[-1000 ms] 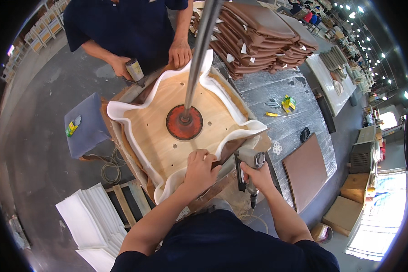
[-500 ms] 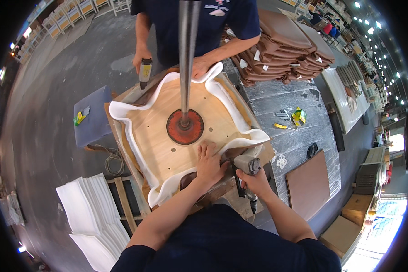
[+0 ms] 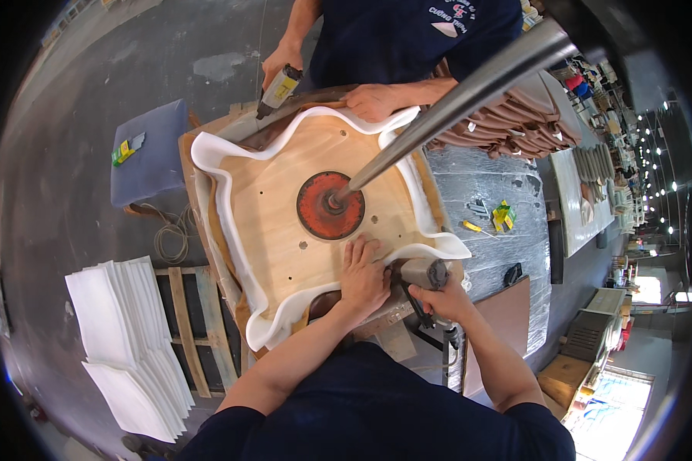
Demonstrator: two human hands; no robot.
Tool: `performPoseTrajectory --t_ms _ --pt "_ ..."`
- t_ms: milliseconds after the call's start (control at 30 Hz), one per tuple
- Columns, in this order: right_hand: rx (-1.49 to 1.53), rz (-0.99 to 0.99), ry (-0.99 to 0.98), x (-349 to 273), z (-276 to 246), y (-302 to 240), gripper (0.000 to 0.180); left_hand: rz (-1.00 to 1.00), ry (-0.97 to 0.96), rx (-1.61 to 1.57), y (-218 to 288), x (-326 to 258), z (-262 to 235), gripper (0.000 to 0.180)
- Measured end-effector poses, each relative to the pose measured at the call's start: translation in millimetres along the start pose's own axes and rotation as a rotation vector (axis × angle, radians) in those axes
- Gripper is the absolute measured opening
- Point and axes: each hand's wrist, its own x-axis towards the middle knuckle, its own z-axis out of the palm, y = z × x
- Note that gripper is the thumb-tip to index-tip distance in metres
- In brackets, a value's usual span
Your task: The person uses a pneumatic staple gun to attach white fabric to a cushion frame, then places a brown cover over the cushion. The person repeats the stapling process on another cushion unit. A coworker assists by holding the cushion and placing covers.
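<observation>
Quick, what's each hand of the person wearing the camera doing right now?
Left hand: open, its fingers resting on the wooden board.
Right hand: closed, holding a grey tool.

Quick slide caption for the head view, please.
Left hand resting on a wooden panel edged with white padding, right hand gripping a power tool; a co-worker opposite holds another tool.

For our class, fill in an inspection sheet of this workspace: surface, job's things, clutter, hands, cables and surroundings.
Surface: grey table with shiny covering, at right
Job's things: wooden panel edged with white padding, red disc on it
Clutter: yellow-green box and yellow-handled tool on the table
Hands: left hand on the panel; right hand grips grey power tool
Cables: coiled cord on the floor, left
Surroundings: white sheets left; co-worker opposite, holding similar tool
</observation>
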Motion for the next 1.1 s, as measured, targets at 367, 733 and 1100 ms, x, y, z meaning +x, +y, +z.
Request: performPoseTrajectory --t_ms 367,733,1100 --pt "-0.133 0.013 0.008 16.8 5.7 -12.9 0.041 -0.014 -0.034 -0.011 0.2 -1.1 -2.4 0.022" --pt "-0.062 -0.006 0.014 19.7 3.6 -3.6 0.041 0.052 -0.08 0.113 -4.2 -14.7 -20.8 0.03" --pt "-0.082 0.009 0.011 12.9 22.5 -16.2 0.035 0.003 -0.044 0.008 -9.5 -14.2 -12.6 0.021"
